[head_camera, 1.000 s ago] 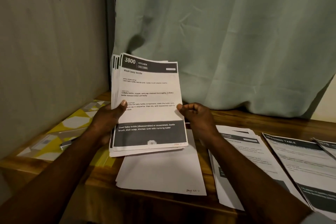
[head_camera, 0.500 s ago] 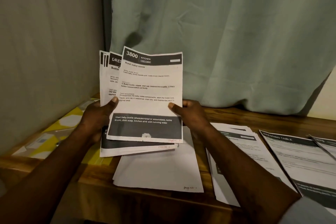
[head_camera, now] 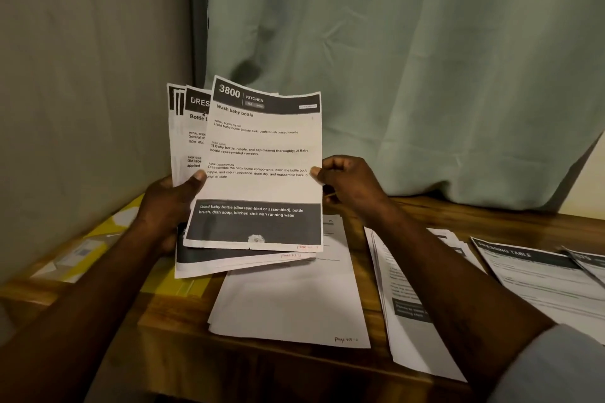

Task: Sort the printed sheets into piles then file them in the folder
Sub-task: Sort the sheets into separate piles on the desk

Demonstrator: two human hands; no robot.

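1. Two hands were seen, both raised over the table point(head_camera: 491, 216), in front of one curtain point(head_camera: 425, 75).
2. A fanned stack point(head_camera: 193, 131) was gripped by the left hand point(head_camera: 170, 206), thumb pressed on the front and fingers hidden behind.
3. One top sheet point(head_camera: 262, 160), headed "3800 KITCHEN", was pinched at its right edge by the right hand point(head_camera: 347, 186), between the thumb and curled fingers.
4. At least two more dark headers were counted behind it on the left; the full number of sheets could not be told.
5. Four lots of paper were counted on the table: one blank pile point(head_camera: 288, 298) below the stack, one printed pile point(head_camera: 409, 321) partly under the right forearm, one "DRESSING TABLE" sheet point(head_camera: 540, 278), and one edge sheet point(head_camera: 589, 262) cut off at the far right.
6. One yellow folder point(head_camera: 98, 239) was lying at the table's left, by the wall.
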